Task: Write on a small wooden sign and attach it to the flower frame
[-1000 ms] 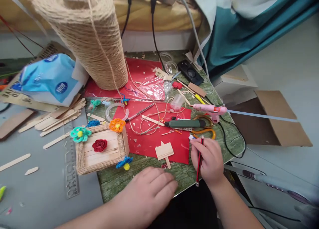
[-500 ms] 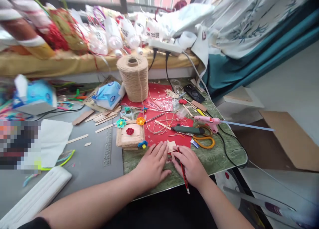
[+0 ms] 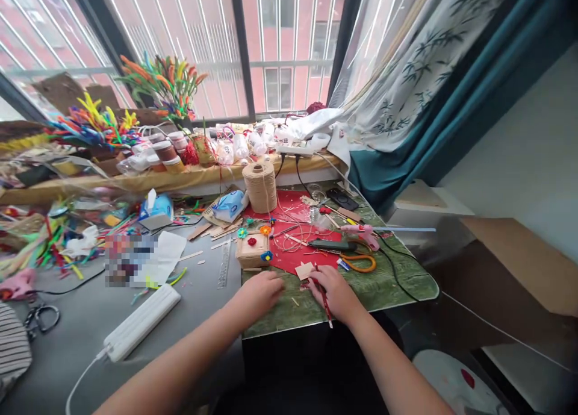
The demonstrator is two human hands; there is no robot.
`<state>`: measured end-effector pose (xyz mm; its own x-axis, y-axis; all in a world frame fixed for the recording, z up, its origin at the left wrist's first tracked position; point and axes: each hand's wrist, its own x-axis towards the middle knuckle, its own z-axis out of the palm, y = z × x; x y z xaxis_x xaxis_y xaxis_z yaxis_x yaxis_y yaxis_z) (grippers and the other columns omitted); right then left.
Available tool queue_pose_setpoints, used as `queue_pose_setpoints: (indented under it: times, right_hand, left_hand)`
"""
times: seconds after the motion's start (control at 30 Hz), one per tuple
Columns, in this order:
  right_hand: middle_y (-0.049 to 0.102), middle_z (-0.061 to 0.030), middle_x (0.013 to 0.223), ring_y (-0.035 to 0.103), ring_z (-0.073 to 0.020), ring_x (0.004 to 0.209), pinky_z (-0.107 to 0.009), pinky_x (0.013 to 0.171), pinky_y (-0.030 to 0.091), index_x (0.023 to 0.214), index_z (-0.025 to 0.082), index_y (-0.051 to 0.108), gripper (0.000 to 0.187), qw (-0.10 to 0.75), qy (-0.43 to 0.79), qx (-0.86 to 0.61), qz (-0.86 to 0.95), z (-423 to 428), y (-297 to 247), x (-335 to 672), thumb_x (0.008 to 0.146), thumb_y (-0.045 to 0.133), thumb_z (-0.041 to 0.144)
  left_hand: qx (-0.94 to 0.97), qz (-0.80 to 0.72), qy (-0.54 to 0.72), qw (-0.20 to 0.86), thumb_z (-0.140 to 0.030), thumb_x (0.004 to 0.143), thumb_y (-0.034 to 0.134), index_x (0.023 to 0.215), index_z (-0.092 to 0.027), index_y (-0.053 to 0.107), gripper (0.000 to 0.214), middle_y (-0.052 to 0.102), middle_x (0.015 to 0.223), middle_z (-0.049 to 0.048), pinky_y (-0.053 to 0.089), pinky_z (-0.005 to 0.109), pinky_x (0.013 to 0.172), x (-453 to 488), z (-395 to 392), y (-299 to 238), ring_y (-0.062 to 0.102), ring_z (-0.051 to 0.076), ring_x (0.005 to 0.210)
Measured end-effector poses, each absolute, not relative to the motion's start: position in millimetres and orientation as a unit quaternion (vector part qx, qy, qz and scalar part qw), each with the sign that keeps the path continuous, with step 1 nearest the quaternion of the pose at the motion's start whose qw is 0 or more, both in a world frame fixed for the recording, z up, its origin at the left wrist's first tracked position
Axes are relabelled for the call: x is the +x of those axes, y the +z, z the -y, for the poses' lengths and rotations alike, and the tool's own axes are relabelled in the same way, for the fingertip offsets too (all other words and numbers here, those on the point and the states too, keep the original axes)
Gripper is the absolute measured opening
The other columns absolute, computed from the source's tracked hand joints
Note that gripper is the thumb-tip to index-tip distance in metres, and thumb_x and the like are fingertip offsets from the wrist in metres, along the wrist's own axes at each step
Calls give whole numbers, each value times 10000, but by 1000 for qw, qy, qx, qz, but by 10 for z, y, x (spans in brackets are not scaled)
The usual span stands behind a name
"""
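Note:
My right hand (image 3: 336, 293) is closed around a red pencil (image 3: 326, 303), whose tip rests by a small wooden sign (image 3: 304, 270) made of craft sticks, at the near edge of a red paper sheet (image 3: 311, 255). On the green wood-patterned board (image 3: 397, 285), my left hand (image 3: 261, 293) lies knuckles up, fingers curled loosely, nothing visible in it. Just beyond it stands a twine-wrapped stick frame (image 3: 253, 249) decorated with small paper flowers.
A jute twine spool (image 3: 260, 186), a pink glue gun (image 3: 363, 231), orange-handled scissors (image 3: 359, 261) and a green-handled tool (image 3: 332, 244) lie past the hands. A white power strip (image 3: 142, 321), loose craft sticks and tissue packs sit on the grey table left. Colourful pipe cleaners line the windowsill.
The view has pulled back and tilted up, now taking in the window and sill. My right hand with the pencil moved left to the wooden sign. My left hand drew slightly left.

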<state>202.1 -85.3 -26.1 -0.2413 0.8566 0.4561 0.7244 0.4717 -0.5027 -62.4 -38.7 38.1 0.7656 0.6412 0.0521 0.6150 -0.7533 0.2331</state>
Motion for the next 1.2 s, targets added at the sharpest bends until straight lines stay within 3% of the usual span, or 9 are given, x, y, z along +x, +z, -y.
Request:
queue_pose_setpoints:
  times: [0.13,0.33,0.57,0.8,1.03,1.2]
  right_hand:
    - [667,-117,1083,631,-277,1019,-454,931,559,1186,196,674,211,372,74,-516,768,904,-278,2067,984,615,179]
    - [659,-126,1074,622,-287,1016,-448,942,540,1194,188,660,213,369,61,-526,764,940,-359,2156,1000,572,188]
    - [656,-131,1158,603,-319,1103,-481,996,514,1237,212,631,302,378,53,-517,767,942,-360,2140,942,679,252]
    - [651,-119,1096,633,-281,1036,-428,940,551,1183,197,638,216,384,41,-533,753,969,-353,2180,971,599,187]
    - [667,-141,1169,623,-313,1123,-480,1010,529,1224,193,640,274,372,67,-515,769,955,-354,2167,950,642,195]
    - [647,-160,1310,598,-340,1228,-512,1064,505,1313,205,617,419,350,72,-495,792,933,-334,2152,911,727,252]
  left_hand:
    - [922,-368,69,98,-290,1024,512,1041,-266,736,225,762,974,-7,549,228,770,-1077,703,258,732,137,863]
    - [885,-453,90,55,-409,1068,370,1119,-241,712,385,773,1065,77,568,347,852,-1686,1015,79,729,230,958]
    - [912,-399,97,19,-499,987,558,1332,-278,627,415,642,1402,92,489,468,1094,-1829,1188,-50,605,293,1281]
    - [909,-400,116,14,-542,933,643,1307,-300,641,446,661,1389,59,506,464,1061,-1875,1164,-137,623,293,1253]
    - [908,-400,126,0,-521,930,651,1313,-274,648,456,680,1381,77,506,473,1051,-1879,1188,-151,636,299,1231]
    - [912,-393,120,-19,-487,928,654,1334,-266,634,463,671,1399,80,501,480,1051,-1877,1192,-197,633,302,1235]
